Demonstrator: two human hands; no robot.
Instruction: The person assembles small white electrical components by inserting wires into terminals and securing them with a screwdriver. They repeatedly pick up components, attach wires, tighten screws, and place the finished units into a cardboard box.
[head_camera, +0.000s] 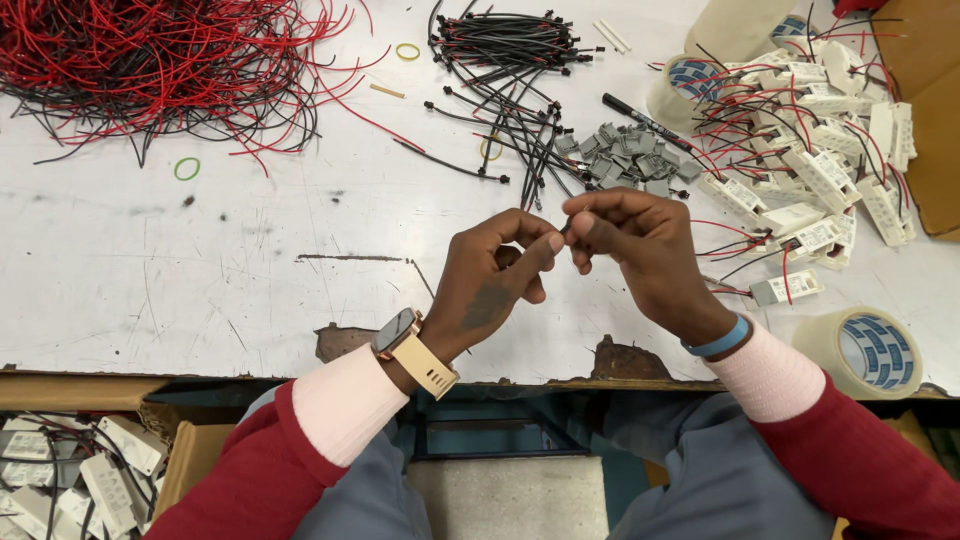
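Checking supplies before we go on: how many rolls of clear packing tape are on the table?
2: one clear tape roll at the table's near right edge, another at the far right, partly hidden by white modules. More may be hidden.

Smartwatch (397, 330) on the left wrist, small rounded-square screen, dark and blank, in a rose-gold case on a tan strap. Open cardboard box (195, 455) at lower left below the tabletop (200, 260) edge, brown, holding white rectangular modules with wires. Brown cardboard carton (925, 110) at the right edge, only partly in view. White rectangular labelled modules (820, 175) heaped at upper right, printing too small to tell. Tape rolls (868, 350) with blue-and-white patterned cores: one at lower right, another at upper right.
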